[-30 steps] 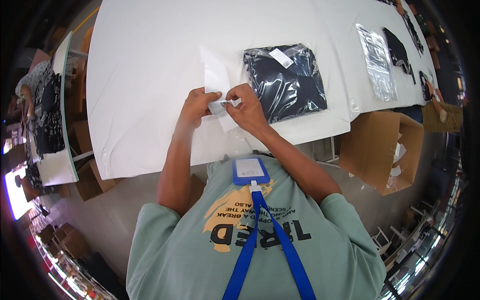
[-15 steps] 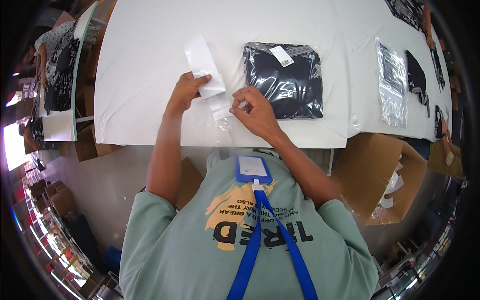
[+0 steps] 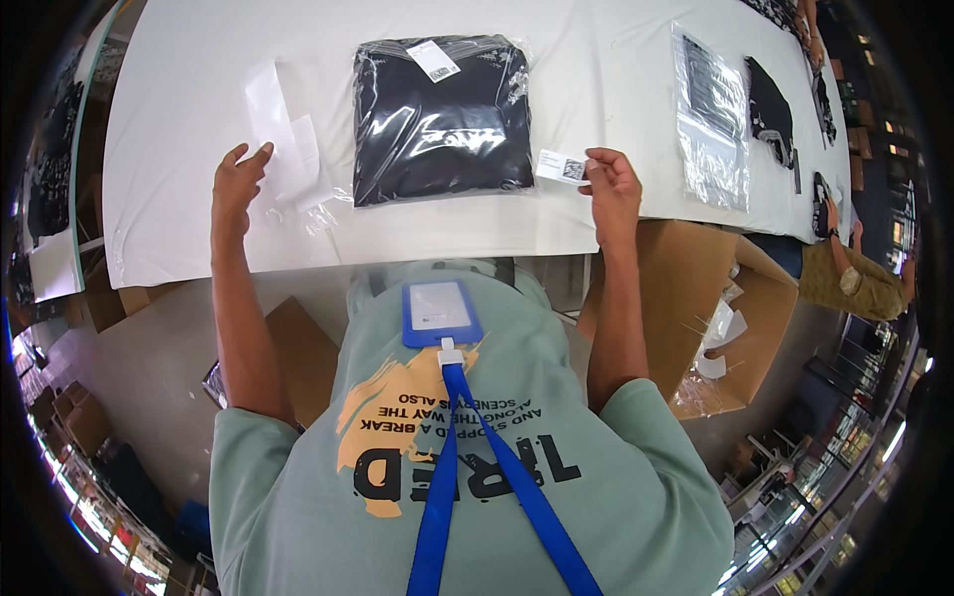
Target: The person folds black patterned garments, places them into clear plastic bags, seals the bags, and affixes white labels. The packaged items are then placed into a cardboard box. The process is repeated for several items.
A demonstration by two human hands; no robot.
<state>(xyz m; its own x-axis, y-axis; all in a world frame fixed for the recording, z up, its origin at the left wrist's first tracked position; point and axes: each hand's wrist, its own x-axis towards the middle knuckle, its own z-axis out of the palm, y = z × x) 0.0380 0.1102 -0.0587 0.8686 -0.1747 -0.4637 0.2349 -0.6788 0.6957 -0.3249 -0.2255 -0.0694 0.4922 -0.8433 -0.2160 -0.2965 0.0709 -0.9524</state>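
Pinched in my right hand [image 3: 614, 191] is a small white printed label [image 3: 559, 167], held just off the right side of a bagged garment. That black folded garment in a clear plastic bag [image 3: 442, 139] lies flat in front of me, with another white label [image 3: 433, 61] on its upper part. My left hand [image 3: 240, 184] has its fingers apart and holds nothing. Just right of its fingertips, white backing-paper strips [image 3: 283, 139] rest on the table, with bits of clear film [image 3: 323, 217] at their lower end.
White cloth covers the table [image 3: 189, 109]. Farther right lie a flat clear bag [image 3: 712, 119] and a dark garment [image 3: 770, 114]. An open cardboard box [image 3: 686, 298] with scraps stands below the table's right edge. Another person's arm [image 3: 845, 263] shows at the far right.
My left hand has let go of the white strips. My right hand has moved right, past the bagged garment, and now holds a label. The whole view has shifted.
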